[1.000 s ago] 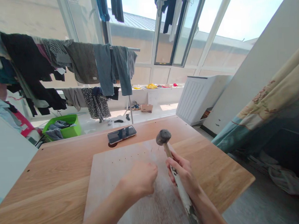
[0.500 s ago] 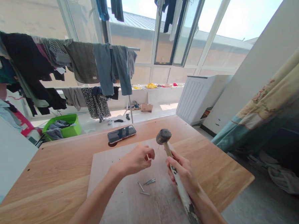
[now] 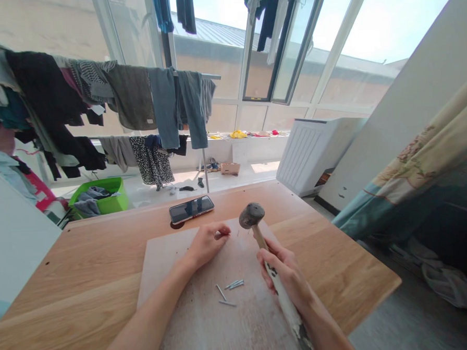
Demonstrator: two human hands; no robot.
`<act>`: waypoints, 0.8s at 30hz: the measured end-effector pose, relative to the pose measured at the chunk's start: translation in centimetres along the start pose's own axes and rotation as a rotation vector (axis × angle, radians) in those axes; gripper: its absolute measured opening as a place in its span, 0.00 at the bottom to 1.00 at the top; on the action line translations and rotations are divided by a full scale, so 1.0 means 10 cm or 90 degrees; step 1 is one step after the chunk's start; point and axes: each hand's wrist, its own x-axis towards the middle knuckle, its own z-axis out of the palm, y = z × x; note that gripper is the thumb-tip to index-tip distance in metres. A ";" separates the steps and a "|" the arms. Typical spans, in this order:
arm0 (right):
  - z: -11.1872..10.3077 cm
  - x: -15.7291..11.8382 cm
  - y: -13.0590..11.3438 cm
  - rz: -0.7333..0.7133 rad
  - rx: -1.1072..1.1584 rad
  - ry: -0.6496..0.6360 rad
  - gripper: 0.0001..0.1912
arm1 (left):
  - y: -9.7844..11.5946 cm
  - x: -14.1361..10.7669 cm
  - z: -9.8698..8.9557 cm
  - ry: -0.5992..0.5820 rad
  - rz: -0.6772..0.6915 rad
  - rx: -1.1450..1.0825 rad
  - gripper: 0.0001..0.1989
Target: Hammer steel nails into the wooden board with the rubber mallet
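1. Beneath the board [image 3: 194, 328], the table [image 3: 86, 287] is carrying everything in the work area, its surface reaching out past the board on both sides.
2. On the table, the board itself is lying flat, its pale, streaked face serving as the working surface.
3. Over the board's right side, the mallet [image 3: 284, 297] is slanting, its dark head sitting near the far right corner; it appears to be hanging clear of the surface rather than striking.
4. By the board's right side, the right hand [image 3: 282, 264] is holding the mallet's handle in a wrapped grip.
5. At the board's far edge, the left hand [image 3: 208, 244] is bending with its fingertips close together; whether this grip is holding a nail, I cannot tell.
6. Beyond the board's far edge, toward its left, the phone [image 3: 191, 209] is lying flat.
7. Around the board's middle, several loose nails [image 3: 234, 285] are lying unused, so part of the nailing seems to be remaining.
8. Near the board's far right corner, thin nails [image 3: 238, 233] are apparently standing upright, looking started but not driven flush.
9. Toward the board's far left, dark specks [image 3: 177, 252] are showing; heads or holes, I cannot tell.
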 end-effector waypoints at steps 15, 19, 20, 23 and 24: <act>0.09 -0.04 -0.03 0.010 -0.049 -0.092 0.17 | 0.07 0.00 -0.04 -0.006 -0.045 -0.047 0.15; 0.10 -0.04 -0.01 0.028 -0.090 -0.111 0.15 | 0.05 0.02 -0.04 0.009 -0.034 -0.024 0.16; 0.10 -0.04 0.00 0.026 -0.088 -0.112 0.14 | 0.04 0.02 -0.03 0.012 -0.033 -0.020 0.16; 0.11 -0.04 0.02 0.016 -0.085 -0.107 0.14 | 0.02 0.01 -0.02 0.015 -0.020 -0.017 0.15; 0.11 -0.04 0.02 0.019 -0.090 -0.107 0.14 | 0.01 0.01 -0.01 0.016 -0.014 -0.020 0.15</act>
